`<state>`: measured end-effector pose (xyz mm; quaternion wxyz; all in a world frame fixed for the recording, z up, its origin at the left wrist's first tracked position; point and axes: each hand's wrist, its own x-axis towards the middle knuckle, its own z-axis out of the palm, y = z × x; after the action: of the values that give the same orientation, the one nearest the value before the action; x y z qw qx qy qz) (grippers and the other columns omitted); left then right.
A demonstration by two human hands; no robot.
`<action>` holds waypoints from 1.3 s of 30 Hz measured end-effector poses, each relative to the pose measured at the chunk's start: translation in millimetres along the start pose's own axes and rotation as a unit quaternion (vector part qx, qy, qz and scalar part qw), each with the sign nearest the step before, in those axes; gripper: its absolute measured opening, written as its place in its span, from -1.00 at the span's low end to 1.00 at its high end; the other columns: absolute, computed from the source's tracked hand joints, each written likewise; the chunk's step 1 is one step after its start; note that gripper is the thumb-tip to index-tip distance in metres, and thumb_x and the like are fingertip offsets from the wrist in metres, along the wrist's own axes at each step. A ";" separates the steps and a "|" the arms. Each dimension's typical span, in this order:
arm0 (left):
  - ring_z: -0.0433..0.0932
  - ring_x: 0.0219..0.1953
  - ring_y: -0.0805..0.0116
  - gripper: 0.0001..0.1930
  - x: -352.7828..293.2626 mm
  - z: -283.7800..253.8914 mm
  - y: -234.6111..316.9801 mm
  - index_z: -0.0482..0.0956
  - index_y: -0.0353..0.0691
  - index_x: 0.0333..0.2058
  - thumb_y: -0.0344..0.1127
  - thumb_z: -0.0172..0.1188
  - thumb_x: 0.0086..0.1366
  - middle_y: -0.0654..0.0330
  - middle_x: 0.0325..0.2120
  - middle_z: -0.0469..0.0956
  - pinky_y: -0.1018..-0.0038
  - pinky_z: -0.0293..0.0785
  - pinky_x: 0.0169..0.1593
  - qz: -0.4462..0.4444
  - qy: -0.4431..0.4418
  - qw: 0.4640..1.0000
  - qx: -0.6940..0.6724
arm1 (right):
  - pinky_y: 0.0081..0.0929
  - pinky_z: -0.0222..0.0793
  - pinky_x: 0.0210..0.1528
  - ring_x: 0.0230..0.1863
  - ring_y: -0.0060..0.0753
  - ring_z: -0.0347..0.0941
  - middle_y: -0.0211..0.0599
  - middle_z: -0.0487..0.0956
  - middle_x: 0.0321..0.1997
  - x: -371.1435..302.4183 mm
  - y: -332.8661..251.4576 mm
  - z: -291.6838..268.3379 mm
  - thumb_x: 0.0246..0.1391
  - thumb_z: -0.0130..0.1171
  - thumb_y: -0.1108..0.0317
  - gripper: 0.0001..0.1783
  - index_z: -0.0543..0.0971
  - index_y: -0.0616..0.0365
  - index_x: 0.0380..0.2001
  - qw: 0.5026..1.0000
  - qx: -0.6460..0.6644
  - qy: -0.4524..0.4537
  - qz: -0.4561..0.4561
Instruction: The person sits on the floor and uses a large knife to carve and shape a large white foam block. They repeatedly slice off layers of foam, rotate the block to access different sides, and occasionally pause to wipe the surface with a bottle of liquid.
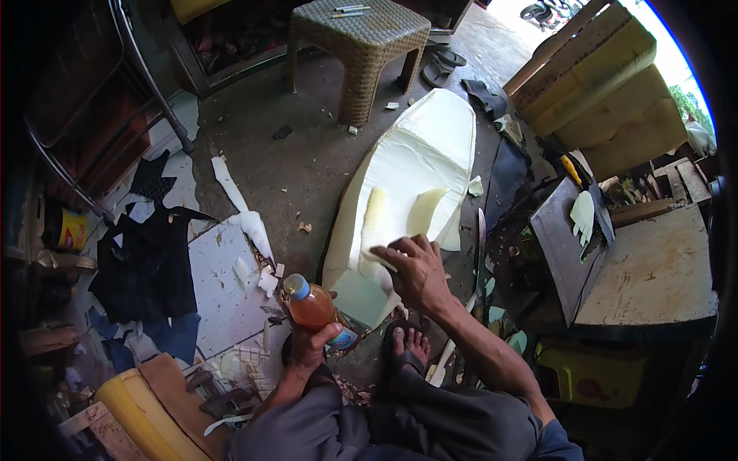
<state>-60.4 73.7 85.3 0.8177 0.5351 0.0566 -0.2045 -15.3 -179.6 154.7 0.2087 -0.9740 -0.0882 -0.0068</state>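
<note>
A long white foam seat pad (434,127), shaped like a motorcycle seat, lies on the floor in front of me. My left hand (309,349) is wrapped round a clear plastic bottle (311,303) of orange-brown liquid with a pale blue cap, tilted beside the pad's near end. Over the pad, my right hand (421,278) pinches a small pale flat piece (382,260), apparently foam, close to its surface. A yellowish strip (374,217) runs along the pad's left part, and a curved yellowish patch (425,211) is on its right. Pale green foam (361,298) shows at the near end.
A woven-pattern stool (357,34) stands beyond the pad, with sandals (442,67) beside it. Black cloth (150,261) and foam scraps (250,230) lie left. On the right are a wooden board (649,273), a yellow-handled tool (571,169) and yellowed foam blocks (607,100).
</note>
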 end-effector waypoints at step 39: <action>0.55 -0.04 0.31 -0.28 1.0 -4.6 -12.9 0.36 -0.25 0.21 -0.44 0.31 -0.01 0.05 0.10 0.49 0.34 0.53 0.08 -0.019 0.010 1.000 -0.011 | -0.20 0.15 -0.06 -0.11 -0.27 0.40 -0.42 0.58 -0.31 62.2 74.0 24.1 0.12 0.18 0.37 -0.74 0.77 -0.16 -0.19 0.990 -0.133 0.055 -0.003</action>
<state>-64.0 73.1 72.1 0.8186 0.5272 0.0773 -0.2143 58.2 -225.7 105.7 0.0819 -0.9910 -0.0776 -0.0724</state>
